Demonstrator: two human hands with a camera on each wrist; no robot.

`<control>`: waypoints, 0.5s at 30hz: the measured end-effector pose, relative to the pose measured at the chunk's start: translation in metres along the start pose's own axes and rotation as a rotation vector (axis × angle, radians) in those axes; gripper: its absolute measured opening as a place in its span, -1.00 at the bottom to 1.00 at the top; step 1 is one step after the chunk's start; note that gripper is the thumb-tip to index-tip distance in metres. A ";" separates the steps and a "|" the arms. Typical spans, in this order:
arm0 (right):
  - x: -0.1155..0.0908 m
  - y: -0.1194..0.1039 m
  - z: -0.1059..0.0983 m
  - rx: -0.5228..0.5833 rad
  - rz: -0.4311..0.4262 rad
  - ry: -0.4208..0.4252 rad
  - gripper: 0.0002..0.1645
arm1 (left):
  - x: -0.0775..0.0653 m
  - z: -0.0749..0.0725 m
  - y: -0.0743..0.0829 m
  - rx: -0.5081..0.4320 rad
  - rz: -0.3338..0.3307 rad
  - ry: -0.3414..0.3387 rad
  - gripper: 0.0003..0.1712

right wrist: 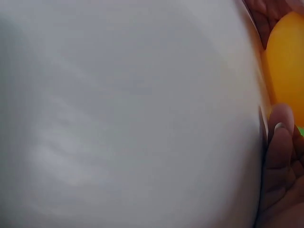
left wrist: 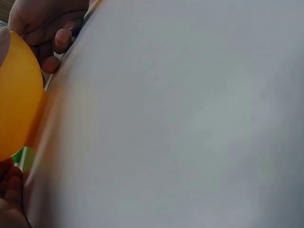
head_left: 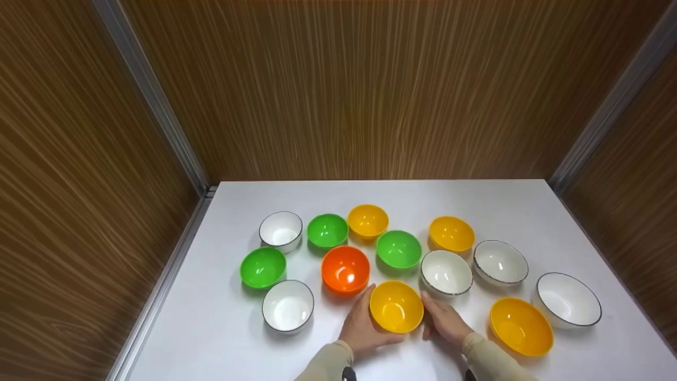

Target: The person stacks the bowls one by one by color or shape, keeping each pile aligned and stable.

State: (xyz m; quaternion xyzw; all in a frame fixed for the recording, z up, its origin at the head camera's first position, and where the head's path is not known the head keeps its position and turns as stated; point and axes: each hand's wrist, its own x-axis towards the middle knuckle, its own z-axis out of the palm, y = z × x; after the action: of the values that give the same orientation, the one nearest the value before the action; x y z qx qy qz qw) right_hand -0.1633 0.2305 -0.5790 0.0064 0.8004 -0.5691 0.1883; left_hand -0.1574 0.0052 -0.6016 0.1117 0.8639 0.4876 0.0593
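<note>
A small yellow bowl [head_left: 396,307] stands upright near the front middle of the white table. My left hand [head_left: 365,328] holds it from the left, fingers along its far left side and thumb across the near side. On the other side is my right hand [head_left: 447,323], its fingertips close to the bowl's right wall; whether they touch is unclear. In the left wrist view, the yellow bowl [left wrist: 19,95] lies between both hands at the left edge. The right wrist view has the yellow bowl [right wrist: 287,66] at its right edge, with right fingers [right wrist: 280,147] beneath it.
Behind the hands stand an orange bowl [head_left: 345,270], a green bowl [head_left: 399,250] and a white bowl [head_left: 447,272]. A larger yellow bowl [head_left: 521,326] is right of my right hand. Several more bowls spread across the table [head_left: 211,338]; wooden panels [head_left: 370,90] enclose it.
</note>
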 end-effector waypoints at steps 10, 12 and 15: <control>0.007 0.007 -0.009 0.023 0.019 -0.073 -0.25 | 0.003 0.001 -0.001 0.011 0.018 -0.006 0.45; 0.008 0.007 -0.008 0.024 0.019 -0.079 -0.24 | 0.003 0.000 -0.001 0.009 0.020 -0.003 0.44; 0.009 0.006 -0.006 0.009 0.017 -0.079 -0.24 | 0.002 -0.001 -0.002 0.007 0.005 -0.004 0.44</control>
State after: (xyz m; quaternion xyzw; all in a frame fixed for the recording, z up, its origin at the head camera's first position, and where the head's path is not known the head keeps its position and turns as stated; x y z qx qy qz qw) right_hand -0.1721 0.2360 -0.5859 -0.0083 0.7896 -0.5710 0.2245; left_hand -0.1600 0.0034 -0.6028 0.1150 0.8652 0.4845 0.0595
